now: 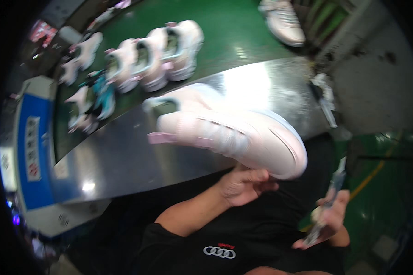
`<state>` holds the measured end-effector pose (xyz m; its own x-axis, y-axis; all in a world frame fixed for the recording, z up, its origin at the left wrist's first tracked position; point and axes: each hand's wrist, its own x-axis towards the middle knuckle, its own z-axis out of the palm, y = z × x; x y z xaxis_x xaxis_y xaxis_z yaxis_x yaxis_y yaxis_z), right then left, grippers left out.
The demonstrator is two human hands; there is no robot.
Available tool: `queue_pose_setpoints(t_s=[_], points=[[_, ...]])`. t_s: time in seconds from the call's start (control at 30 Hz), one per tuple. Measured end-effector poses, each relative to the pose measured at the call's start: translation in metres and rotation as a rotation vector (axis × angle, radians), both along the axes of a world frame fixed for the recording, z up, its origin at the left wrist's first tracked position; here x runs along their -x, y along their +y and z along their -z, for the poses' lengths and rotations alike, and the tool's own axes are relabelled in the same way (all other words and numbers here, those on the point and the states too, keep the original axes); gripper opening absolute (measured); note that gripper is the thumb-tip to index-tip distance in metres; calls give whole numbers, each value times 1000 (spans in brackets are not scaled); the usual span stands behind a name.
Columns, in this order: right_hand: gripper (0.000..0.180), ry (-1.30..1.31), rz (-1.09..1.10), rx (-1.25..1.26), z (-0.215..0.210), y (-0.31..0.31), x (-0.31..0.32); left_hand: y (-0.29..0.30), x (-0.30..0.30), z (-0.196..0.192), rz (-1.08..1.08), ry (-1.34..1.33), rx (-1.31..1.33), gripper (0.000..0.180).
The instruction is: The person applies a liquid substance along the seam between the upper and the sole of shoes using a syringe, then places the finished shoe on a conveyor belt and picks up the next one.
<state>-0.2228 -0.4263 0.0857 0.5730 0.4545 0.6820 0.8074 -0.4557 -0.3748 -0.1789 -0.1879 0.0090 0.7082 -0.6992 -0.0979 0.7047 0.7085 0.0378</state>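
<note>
A worker's left hand (pixel 245 183) lifts a pale pink shoe (pixel 229 130) over a steel ledge (pixel 119 160), its fingers curled up against the sole from below, near the toe end, closed on the underside rather than spread. Well to the left, on the green belt (pixel 225 32) beyond the ledge, a row of white shoes (pixel 156 57) waits, with a teal pair (pixel 101 94) beside them and a blue panel (pixel 32 151) at the frame's edge.

The shoe rides tilted, heel tab pointing left and toe to the right, above the ledge and apart from it; only the hand appears to bear it. The work would go best, it seems, with the sole kept turned toward the tool and the grip firm under the forefoot, so the shoe does not roll while it is touched.

To the right, the right hand (pixel 328 217) is wrapped around a slim tool (pixel 332 192), perhaps a brush or pen; blur hides its tip. The tool points upward, near the shoe's toe but not touching it. Another white shoe (pixel 282 20) lies farther along the belt at top right.
</note>
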Motion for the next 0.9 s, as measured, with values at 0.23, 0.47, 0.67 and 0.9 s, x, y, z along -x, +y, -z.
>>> queue_pose_setpoints(t_s=[0.23, 0.47, 0.67, 0.9], points=[[93, 379, -160, -206, 69, -16, -73, 79, 83, -22, -236, 122, -530, 83], [92, 536, -177, -289, 79, -4, -87, 71, -21, -20, -302, -178, -825, 82], [92, 654, -205, -344, 77, 0, -87, 14, -193, 2, -361, -203, -703, 36], [91, 610, -132, -190, 77, -18, -97, 96, -148, 10, -866, -422, -1214, 40]])
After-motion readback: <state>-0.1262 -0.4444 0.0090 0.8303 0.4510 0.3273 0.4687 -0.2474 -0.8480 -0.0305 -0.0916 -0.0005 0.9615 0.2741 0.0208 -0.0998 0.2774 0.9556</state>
